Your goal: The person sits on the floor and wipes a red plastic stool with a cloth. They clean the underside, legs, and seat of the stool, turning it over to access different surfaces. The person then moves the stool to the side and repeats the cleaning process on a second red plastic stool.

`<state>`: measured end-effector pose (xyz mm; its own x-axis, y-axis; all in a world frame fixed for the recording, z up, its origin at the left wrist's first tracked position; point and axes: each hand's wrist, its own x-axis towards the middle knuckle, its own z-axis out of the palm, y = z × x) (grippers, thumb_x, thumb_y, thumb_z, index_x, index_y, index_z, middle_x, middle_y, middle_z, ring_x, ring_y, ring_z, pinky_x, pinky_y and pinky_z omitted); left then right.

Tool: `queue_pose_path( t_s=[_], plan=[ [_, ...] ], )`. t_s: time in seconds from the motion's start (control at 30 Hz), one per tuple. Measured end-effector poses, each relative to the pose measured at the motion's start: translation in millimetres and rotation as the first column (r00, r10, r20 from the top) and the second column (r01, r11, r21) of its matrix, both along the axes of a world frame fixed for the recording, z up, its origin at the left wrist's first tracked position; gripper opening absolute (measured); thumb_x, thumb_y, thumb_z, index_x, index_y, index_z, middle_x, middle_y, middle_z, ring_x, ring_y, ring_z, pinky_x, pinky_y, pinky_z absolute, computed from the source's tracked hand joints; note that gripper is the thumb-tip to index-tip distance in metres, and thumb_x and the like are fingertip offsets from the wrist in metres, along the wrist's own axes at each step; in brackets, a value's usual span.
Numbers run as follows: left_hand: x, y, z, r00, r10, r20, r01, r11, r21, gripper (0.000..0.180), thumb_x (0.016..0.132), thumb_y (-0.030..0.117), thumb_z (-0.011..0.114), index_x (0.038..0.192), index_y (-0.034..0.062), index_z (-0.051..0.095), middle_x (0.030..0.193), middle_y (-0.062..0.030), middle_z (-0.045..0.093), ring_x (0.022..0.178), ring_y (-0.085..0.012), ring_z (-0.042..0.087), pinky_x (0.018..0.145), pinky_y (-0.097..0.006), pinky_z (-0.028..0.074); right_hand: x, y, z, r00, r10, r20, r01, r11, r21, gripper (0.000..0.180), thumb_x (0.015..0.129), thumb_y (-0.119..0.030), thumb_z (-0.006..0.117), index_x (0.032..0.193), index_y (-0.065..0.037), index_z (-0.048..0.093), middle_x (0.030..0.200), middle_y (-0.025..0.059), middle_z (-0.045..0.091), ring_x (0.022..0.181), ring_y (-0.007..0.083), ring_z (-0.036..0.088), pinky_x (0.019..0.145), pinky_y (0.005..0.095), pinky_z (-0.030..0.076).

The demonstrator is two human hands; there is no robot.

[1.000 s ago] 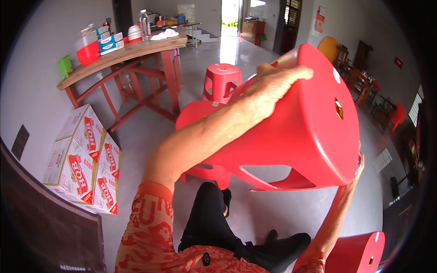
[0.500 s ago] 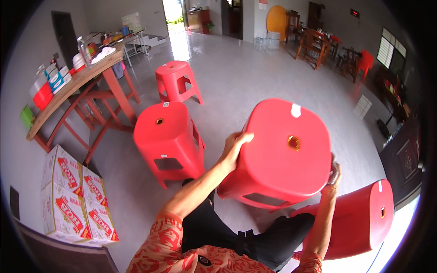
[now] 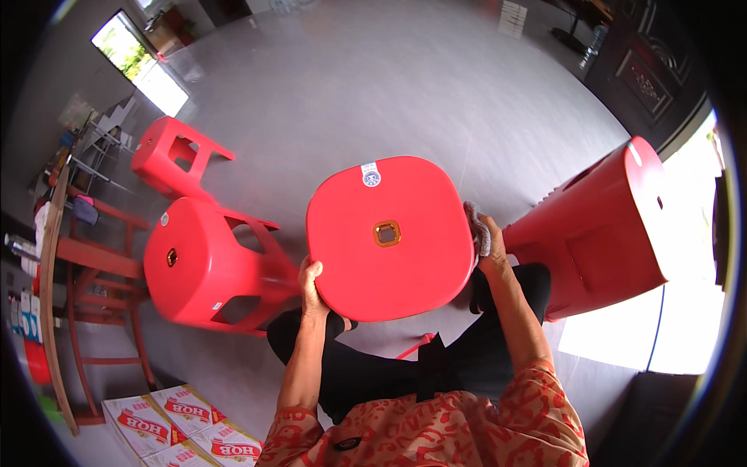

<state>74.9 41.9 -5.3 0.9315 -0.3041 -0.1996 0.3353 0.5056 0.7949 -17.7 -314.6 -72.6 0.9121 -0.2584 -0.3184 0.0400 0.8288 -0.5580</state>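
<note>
A red plastic stool (image 3: 389, 276) is in front of me, its rounded square seat turned toward me. An amber-rimmed square hole sits in the seat's middle, and a white and blue sticker (image 3: 371, 174) is near the far edge. My left hand (image 3: 310, 288) grips the seat's left edge, thumb on top and the other fingers hidden beneath. At the right edge my right hand (image 3: 492, 243) is closed on a grey cloth (image 3: 477, 229), which lies against the stool's side. The stool's legs are mostly hidden under the seat.
Two more red stools (image 3: 183, 257) stand at my left, one behind the other. A tall red stool or stack (image 3: 591, 233) is close on my right, by the bright doorway (image 3: 630, 331). Printed cartons (image 3: 140, 424) and a wooden table (image 3: 53, 272) line the left.
My view has tilted down and swung right. The stool between my hands appears more level and centred, its sticker now at the far left of the seat. Both hands still hold on.
</note>
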Motion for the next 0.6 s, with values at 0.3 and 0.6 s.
queue_pose_path(
  t_s=[0.3,0.6],
  plan=[
    [8.8,11.9,-22.0,0.997,-0.053,-0.053,0.058,0.993,0.102,0.041,0.077,0.025,0.058,0.111,0.0006,0.056,0.103,-0.0088,0.059,0.094,-0.021,0.06,0.081,-0.034,0.051,-18.6,24.2,-11.8,0.978,-0.177,-0.112,0.167,0.981,-0.099,0.037,0.084,-0.034,0.059,0.104,-0.003,0.061,0.085,0.0065,0.065,0.072,0.0166,0.062,0.061,0.0284,0.05],
    [-0.7,0.8,25.2,0.997,-0.025,0.076,-0.027,0.789,0.614,0.048,0.082,0.027,0.065,0.121,0.0024,0.054,0.118,-0.0122,0.057,0.11,-0.0271,0.055,0.094,-0.039,0.045,-57.5,13.8,59.4,0.915,-0.37,-0.16,0.144,0.671,-0.728,0.048,0.088,-0.03,0.06,0.12,0.005,0.053,0.105,0.0159,0.063,0.094,0.0216,0.06,0.084,0.034,0.048]
  ],
)
